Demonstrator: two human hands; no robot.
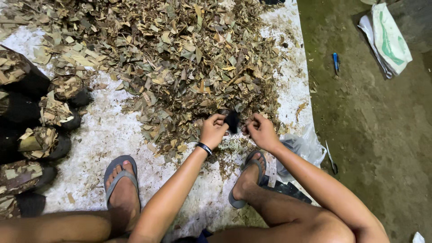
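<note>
A small black plastic bag (232, 120) is held between both my hands at the near edge of a big heap of dry chopped leaves (180, 54). My left hand (213, 130), with a black band on the wrist, grips the bag's left side. My right hand (261, 130) pinches its right side. The bag's mouth faces the heap; whether anything is inside it is hidden. My feet in grey sandals (120, 177) rest on the white sheet (103, 135) below the hands.
Several black bags packed with leaf bits (42, 141) line the left edge. A clear plastic bag (301, 146) lies right of my right foot. On the dirt floor at right lie a blue pen-like object (335, 62) and a white-and-green sack (386, 38).
</note>
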